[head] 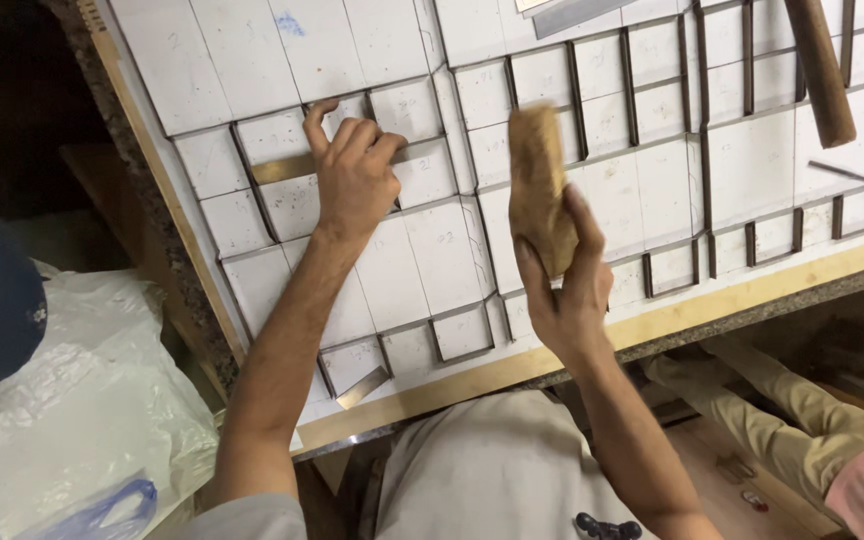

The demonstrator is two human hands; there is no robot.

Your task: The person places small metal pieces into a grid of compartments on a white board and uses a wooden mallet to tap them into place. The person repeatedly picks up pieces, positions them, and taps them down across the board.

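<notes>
- The left hand point(355, 180) lay flat on the white board point(372, 40), its fingers point(320, 120) spread a little and curled over a loose metal strip point(282, 167), pressing it down rather than gripping it.
- That strip lay level, just left of the hand, crossing one of the dark metal rules set in the board.
- The right hand point(564, 285) was raised above the board's near edge, its fingers wrapped firmly round the lower end of a tan wooden block point(538, 180).
- The block stood nearly upright, its top end blurred, over the middle of the board and well apart from the left hand.
- The board carried a pattern of thin metal rules point(577, 95) standing in slots, forming squares and long panels.
- A short loose metal piece point(362, 387) lay at the board's near left corner.
- The board had a pale wooden edge point(752, 290) and rested on a speckled stone worktop point(167, 250).
- A wooden handle point(820, 70) lay slanted across the board's far right part.
- A flat grey metal piece point(577, 12) lay at the top edge of the view.
- Crumpled clear plastic sheeting point(92, 400) lay to the left, below the worktop.
- At the lower right, another person's leg in tan trousers point(782, 420) showed.
</notes>
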